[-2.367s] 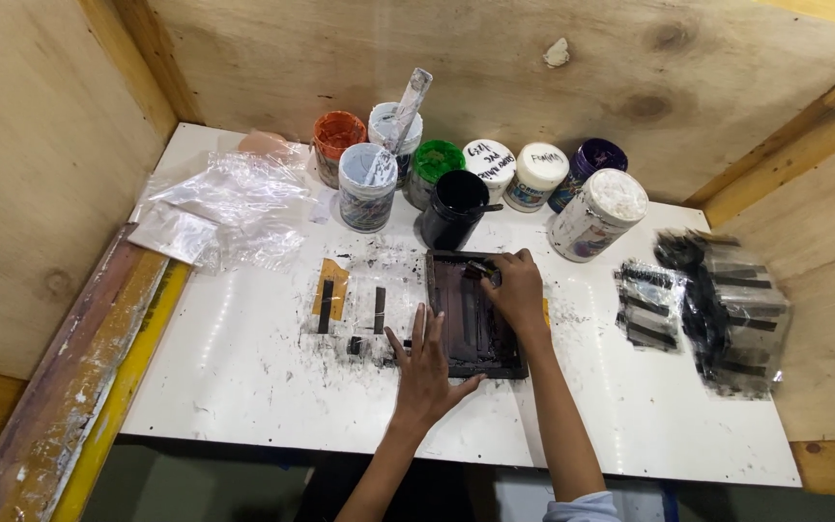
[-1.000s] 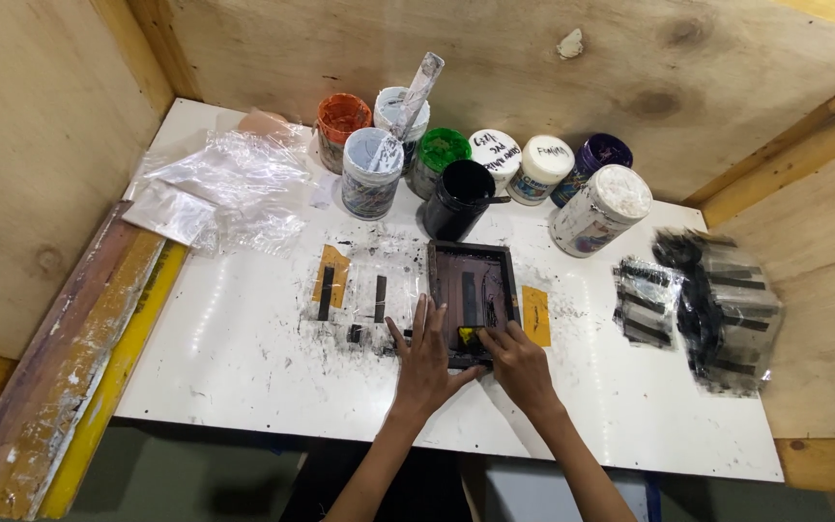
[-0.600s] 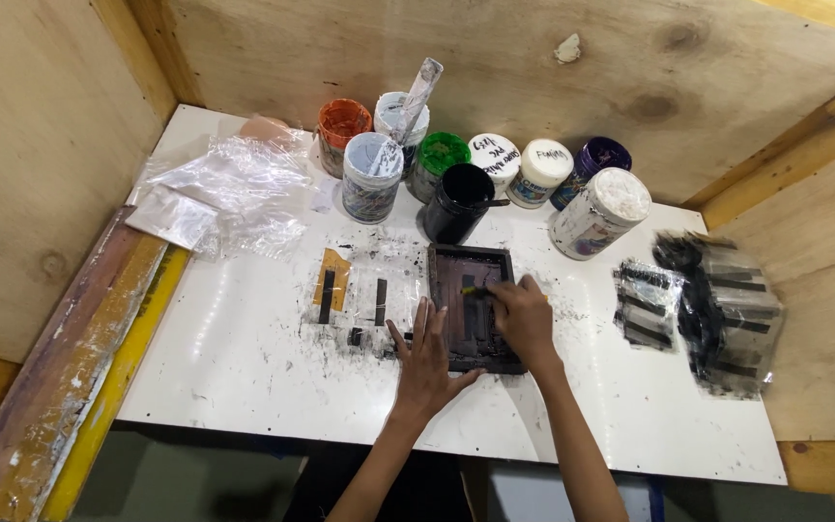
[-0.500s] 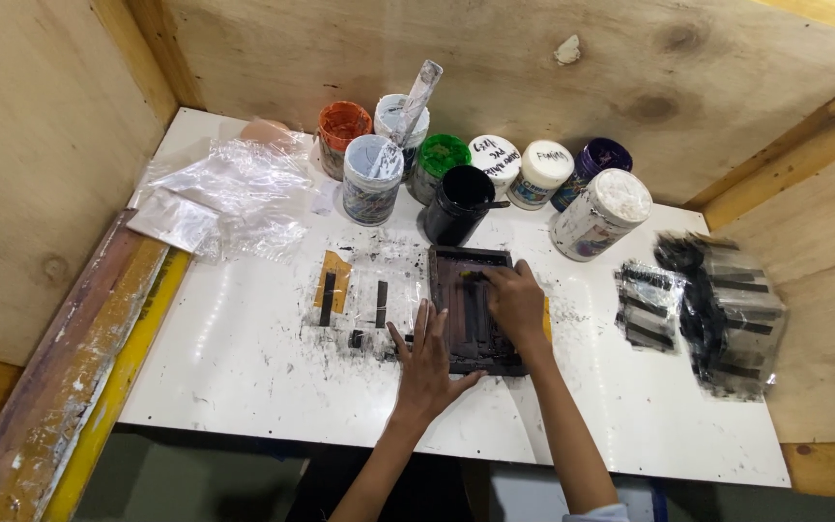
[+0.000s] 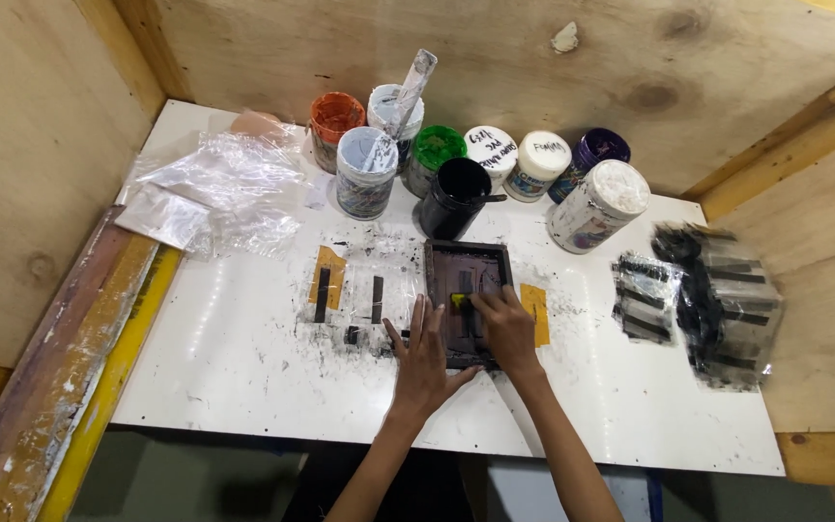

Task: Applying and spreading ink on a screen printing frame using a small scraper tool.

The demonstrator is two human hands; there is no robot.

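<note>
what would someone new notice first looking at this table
Most likely the two hands at the front middle: the left hand lies flat at the left edge of a small dark framed screen, while the right hand presses on it. Next, the cluster of open ink jars along the back, notably the orange jar, green jar and black jar. The white table is smeared with black ink.
</note>
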